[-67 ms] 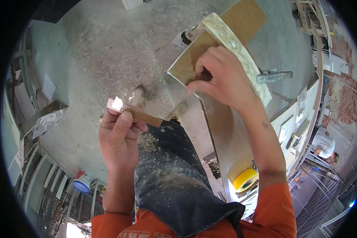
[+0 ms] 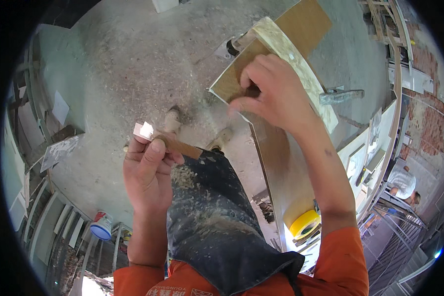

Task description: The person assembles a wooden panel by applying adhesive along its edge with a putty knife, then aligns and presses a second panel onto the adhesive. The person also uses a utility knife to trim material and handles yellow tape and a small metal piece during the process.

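My left hand [image 2: 150, 165] pinches a thin brown strip [image 2: 182, 146] between thumb and fingers. The strip's far end is pale and shines brightly, and its other end reaches over my dark, dusty apron [image 2: 207, 212]. My right hand [image 2: 276, 93] lies curled at the white-edged corner of a brown board [image 2: 227, 81]. Its bent fingers rest on the board's face, and the slightly blurred thumb is at the edge. The fingertips are partly hidden. Next to this hand, a stained pale slab [image 2: 286, 44] lies along the board, with a metal clamp [image 2: 340, 95] at its side.
A long brown panel [image 2: 276, 163] runs toward me, with a yellow tape roll [image 2: 305, 224] near its close end. A white and blue bucket [image 2: 101, 225] stands at lower left. My shoes [image 2: 172, 120] are on the dusty floor. Another person [image 2: 404, 182] bends at far right.
The right thumb has shifted slightly left and up along the board's edge. Bright glints beyond the strip's pale end have faded. My left hand stays in place.
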Available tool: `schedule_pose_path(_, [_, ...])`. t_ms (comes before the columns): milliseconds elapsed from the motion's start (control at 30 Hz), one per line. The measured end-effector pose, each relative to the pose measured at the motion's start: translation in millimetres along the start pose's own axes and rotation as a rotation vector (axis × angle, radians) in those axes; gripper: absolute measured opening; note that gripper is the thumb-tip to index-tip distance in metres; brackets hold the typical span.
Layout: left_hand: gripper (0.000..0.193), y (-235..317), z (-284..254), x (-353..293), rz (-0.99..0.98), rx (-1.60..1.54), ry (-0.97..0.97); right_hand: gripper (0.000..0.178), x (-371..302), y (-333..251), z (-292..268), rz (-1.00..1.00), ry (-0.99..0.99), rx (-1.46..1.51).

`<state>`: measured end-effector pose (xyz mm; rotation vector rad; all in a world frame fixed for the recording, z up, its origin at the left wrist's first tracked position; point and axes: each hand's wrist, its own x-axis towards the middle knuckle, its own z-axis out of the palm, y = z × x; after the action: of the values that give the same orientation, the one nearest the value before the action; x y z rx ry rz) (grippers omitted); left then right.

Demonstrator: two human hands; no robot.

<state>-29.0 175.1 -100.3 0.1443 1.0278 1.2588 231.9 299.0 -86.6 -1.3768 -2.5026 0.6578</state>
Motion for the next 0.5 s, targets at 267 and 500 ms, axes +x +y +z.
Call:
schedule_pose_path(267, [0.023,9,-3,-10,-0.010,0.036,-0.015,0.052,59,-19,14,0.036,0.218,0.073])
schedule_pose_path(500, [0.024,12,-4,-15,-0.039,-0.017,-0.011,0.044,-80,-77,-32,0.640,-0.236,0.492])
